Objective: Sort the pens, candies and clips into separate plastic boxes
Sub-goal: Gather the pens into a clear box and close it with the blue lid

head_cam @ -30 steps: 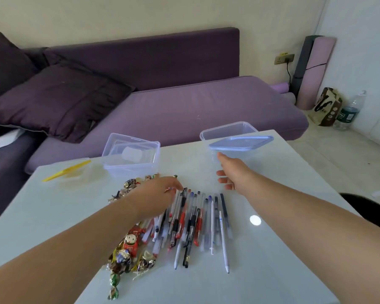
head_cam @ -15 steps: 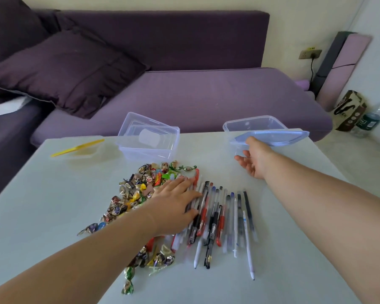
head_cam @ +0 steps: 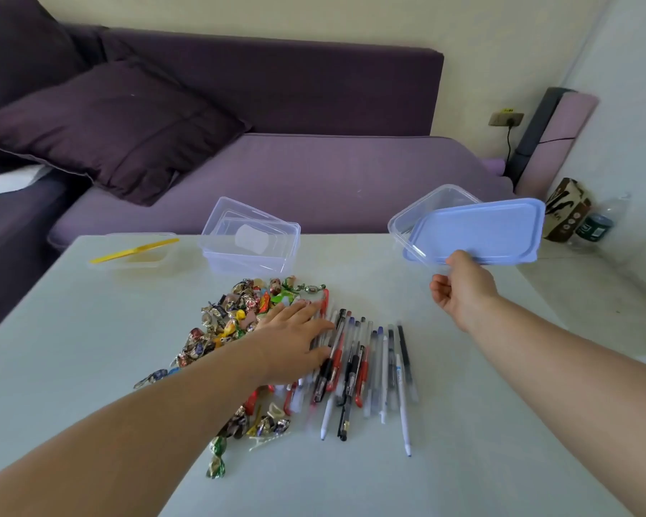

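Right hand (head_cam: 463, 289) pinches the near edge of the thin, light, probably flexible blue lid (head_cam: 478, 233), while the left hand (head_cam: 295, 341) rests flat-fingered on smooth, roll-prone pens (head_cam: 366, 363).

Two bare forearms reach in from the lower edge, no sleeve showing on either; both hands are bare as well, the left hand (head_cam: 291, 343) and the right hand (head_cam: 463, 289) alike; no ring, watch, bracelet or glove shows; fingernails look short and plain.
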The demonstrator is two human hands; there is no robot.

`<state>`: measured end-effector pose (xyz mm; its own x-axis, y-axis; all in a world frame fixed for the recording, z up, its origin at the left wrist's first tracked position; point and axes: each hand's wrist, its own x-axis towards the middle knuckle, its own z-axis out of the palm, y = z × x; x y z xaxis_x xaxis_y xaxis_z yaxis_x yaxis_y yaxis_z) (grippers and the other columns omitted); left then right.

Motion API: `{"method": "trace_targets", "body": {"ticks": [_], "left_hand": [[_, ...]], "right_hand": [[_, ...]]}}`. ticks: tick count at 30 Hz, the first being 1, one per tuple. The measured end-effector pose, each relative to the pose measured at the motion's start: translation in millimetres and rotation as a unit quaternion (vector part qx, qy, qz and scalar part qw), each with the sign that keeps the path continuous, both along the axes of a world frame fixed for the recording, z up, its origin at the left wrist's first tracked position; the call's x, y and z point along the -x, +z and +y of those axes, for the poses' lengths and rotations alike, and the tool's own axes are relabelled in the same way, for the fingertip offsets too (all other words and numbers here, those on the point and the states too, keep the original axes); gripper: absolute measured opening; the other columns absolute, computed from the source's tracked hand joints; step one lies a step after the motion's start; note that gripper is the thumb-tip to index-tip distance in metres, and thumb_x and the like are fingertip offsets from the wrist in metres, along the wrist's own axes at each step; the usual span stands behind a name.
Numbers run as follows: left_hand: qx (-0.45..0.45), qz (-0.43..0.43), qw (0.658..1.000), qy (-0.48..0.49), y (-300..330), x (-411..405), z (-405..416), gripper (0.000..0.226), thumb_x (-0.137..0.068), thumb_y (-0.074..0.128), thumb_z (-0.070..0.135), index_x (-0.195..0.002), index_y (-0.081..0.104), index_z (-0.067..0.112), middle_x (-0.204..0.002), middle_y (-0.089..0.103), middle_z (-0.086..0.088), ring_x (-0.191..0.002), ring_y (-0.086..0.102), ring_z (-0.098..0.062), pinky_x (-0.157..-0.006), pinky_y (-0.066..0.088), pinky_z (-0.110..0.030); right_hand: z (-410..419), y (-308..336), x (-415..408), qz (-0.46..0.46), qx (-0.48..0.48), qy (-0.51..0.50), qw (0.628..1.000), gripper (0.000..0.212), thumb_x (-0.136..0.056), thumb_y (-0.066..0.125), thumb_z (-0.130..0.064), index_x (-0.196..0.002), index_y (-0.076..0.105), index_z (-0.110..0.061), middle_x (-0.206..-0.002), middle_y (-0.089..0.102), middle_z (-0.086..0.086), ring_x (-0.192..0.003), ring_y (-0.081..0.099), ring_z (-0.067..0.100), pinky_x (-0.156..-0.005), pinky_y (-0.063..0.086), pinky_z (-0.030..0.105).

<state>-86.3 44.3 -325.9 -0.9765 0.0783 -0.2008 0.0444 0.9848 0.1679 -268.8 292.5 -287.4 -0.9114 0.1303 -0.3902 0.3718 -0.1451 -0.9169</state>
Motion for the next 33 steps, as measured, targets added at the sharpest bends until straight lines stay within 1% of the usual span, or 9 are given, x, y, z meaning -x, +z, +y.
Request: {"method": "trace_targets", "body": {"ticks": [4,6,9,12,16,22,27,30,33], "left_hand": [[-0.159,0.11,0.976,0.104,33,-14,0,0.062,-0.097,0.019,0.067,-0.152,0.033,0.04,-0.164,0.023,0.013,-0.151,0.017,-0.014,-0.124,0.007,-0.044],[-0.313,0.121,0.922,0.192,55,-29,-5,0.068,-0.093,0.022,0.074,-0.146,0.044,0.037,-0.153,0.043,0.012,-0.143,0.036,-0.016,-0.119,0.026,-0.046],[-0.522,0.095,0.808,0.257,82,-55,-12,0.068,-0.094,0.027,0.075,-0.14,0.05,0.032,-0.138,0.059,0.008,-0.132,0.05,-0.019,-0.109,0.036,-0.044],[-0.621,0.034,0.738,0.262,99,-95,-13,0.067,-0.092,0.039,0.075,-0.135,0.053,0.025,-0.131,0.066,-0.002,-0.117,0.065,-0.027,-0.105,0.044,-0.047],[-0.652,0.009,0.708,0.271,98,-158,-11,0.059,-0.08,0.067,0.042,-0.132,0.057,0.016,-0.121,0.069,-0.019,-0.096,0.071,-0.042,-0.084,0.058,-0.054],[-0.622,0.065,0.678,0.385,73,-229,-13,0.043,-0.082,0.058,0.022,-0.124,0.052,0.017,-0.113,0.063,-0.022,-0.069,0.064,-0.03,-0.065,0.055,-0.04],[-0.617,0.091,0.651,0.433,59,-271,-22,0.023,-0.094,0.046,0.013,-0.116,0.049,0.018,-0.115,0.057,-0.019,-0.07,0.062,-0.032,-0.06,0.054,-0.04],[-0.617,0.107,0.644,0.439,54,-287,-29,0.021,-0.094,0.046,0.012,-0.113,0.05,0.021,-0.118,0.056,-0.019,-0.073,0.063,-0.034,-0.062,0.055,-0.041],[-0.607,0.113,0.639,0.459,45,-300,-39,0.021,-0.092,0.048,0.013,-0.111,0.051,0.021,-0.119,0.057,-0.019,-0.072,0.064,-0.033,-0.058,0.055,-0.039]], "right_hand": [[17,25,-42,0.06,-0.049,0.082,0.994,0.011,-0.085,0.055,-0.023,-0.083,0.055,-0.013,-0.049,0.059,0.001,-0.039,0.054,0.014,-0.039,0.044,0.023],[18,35,-72,0.075,-0.075,0.143,0.984,0.014,-0.084,0.057,-0.023,-0.077,0.055,-0.011,-0.051,0.06,0.004,-0.04,0.054,0.016,-0.04,0.043,0.024],[12,49,-125,0.069,-0.108,0.251,0.959,0.019,-0.069,0.06,-0.03,-0.069,0.056,-0.011,-0.056,0.06,0.007,-0.045,0.054,0.02,-0.042,0.044,0.026],[0,58,-176,0.051,-0.134,0.341,0.929,0.02,-0.064,0.06,-0.031,-0.061,0.055,-0.012,-0.058,0.058,0.011,-0.048,0.053,0.024,-0.046,0.043,0.028],[-17,60,-235,0.046,-0.148,0.45,0.88,0.018,-0.067,0.056,-0.029,-0.063,0.057,-0.012,-0.065,0.062,0.014,-0.055,0.056,0.028,-0.051,0.047,0.031],[-34,43,-288,0.041,-0.243,0.484,0.84,0.042,-0.072,0.049,-0.041,-0.095,0.066,-0.01,-0.089,0.077,0.006,-0.065,0.066,0.024,-0.057,0.053,0.033],[-52,34,-323,0.029,-0.199,0.43,0.88,0.045,-0.064,0.056,-0.041,-0.1,0.063,-0.016,-0.085,0.068,0.007,-0.067,0.059,0.024,-0.066,0.049,0.038],[-59,32,-337,0.026,-0.132,0.393,0.91,0.039,-0.067,0.057,-0.031,-0.101,0.062,-0.011,-0.07,0.067,0.004,-0.064,0.059,0.025,-0.057,0.047,0.035],[-62,32,-341,0.019,-0.033,0.352,0.935,0.018,-0.083,0.051,-0.013,-0.1,0.055,-0.009,-0.082,0.058,0.01,-0.054,0.06,0.025,-0.045,0.042,0.029]]}}
